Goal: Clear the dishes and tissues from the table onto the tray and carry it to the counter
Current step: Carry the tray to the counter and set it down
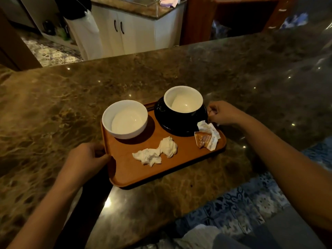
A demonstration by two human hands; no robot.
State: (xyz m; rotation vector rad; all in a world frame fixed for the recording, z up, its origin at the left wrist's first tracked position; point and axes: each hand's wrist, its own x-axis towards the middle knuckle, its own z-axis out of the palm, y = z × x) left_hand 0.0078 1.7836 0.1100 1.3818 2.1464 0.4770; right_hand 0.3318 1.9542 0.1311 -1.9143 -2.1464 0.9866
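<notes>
An orange-brown tray [181, 164] lies on the brown marble counter [71, 97]. On it stand a white bowl [124, 119] at the left and a black cup with a white inside [183, 103] on a black saucer [172, 123] at the right. Two crumpled white tissues [156, 153] lie in the tray's middle, and a torn brown-and-white sachet [206, 136] rests by the right rim. My left hand [86, 159] grips the tray's left edge. My right hand [223, 114] is closed at the tray's far right corner, beside the saucer.
The counter's near edge runs diagonally below the tray, with blue patterned floor tiles [251, 203] beyond it at the lower right. Behind the counter stand white cabinets [125, 31], a person in white trousers [86, 33], and a wooden unit [233, 15].
</notes>
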